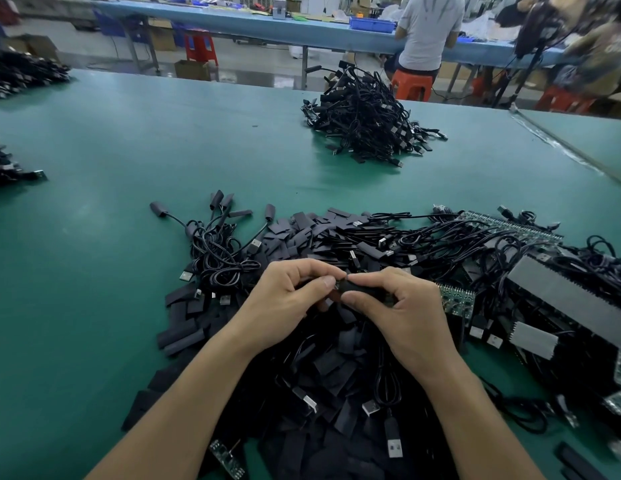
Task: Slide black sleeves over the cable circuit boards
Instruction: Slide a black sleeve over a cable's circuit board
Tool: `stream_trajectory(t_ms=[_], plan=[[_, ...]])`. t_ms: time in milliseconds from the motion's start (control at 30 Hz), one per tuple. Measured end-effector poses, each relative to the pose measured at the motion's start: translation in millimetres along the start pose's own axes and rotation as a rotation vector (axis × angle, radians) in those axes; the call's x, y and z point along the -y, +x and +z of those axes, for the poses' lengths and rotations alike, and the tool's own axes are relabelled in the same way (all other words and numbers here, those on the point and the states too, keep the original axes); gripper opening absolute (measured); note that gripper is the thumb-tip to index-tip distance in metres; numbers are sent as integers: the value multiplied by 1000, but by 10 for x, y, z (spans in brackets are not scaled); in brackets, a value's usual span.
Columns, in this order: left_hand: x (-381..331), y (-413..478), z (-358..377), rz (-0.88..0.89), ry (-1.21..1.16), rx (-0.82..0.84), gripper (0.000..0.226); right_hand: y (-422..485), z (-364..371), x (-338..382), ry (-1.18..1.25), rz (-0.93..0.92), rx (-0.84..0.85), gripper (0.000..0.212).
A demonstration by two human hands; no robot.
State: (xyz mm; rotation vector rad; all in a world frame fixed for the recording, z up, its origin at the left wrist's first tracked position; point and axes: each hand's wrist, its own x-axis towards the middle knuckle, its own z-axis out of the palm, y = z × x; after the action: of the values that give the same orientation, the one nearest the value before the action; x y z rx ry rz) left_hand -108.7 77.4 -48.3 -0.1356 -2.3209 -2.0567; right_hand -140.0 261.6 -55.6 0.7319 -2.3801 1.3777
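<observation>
Above the sleeve pile (323, 368), both hands — left (285, 303), right (402, 313) — pinch one black sleeve (362, 289).

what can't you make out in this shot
Head view:
- How far the black sleeve, held between left hand and right hand, covers its board: fingers hide it.
- Cable piles at the left edge: cut off by the frame.
- Far pile: too small to count.
</observation>
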Motion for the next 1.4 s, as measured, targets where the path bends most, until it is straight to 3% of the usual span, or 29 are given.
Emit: stream_trajectory(t_ms=[300,467,667,1067,1200,1300,1400], plan=[[36,27,-41,-13,-90,-144,15,3,-5,29,-37,-35,-73,24],[14,13,-44,-13,-115,-96,24,-14,4,23,-89,-77,-19,27],[-18,-6,-67,-20,-169,-86,18,-18,-1,15,-125,-128,12,27],[-33,-6,-64,-73,-210,-71,27,-3,16,15,-181,-216,8,25],[-24,-3,-69,-72,-242,-57,25,-12,21,6,-148,-168,-3,29],[-3,9,-64,-77,-259,-89,24,-20,33,18,-45,-4,-88,40],[17,19,-58,-85,-265,-145,25,-15,46,16,60,94,-207,31]])
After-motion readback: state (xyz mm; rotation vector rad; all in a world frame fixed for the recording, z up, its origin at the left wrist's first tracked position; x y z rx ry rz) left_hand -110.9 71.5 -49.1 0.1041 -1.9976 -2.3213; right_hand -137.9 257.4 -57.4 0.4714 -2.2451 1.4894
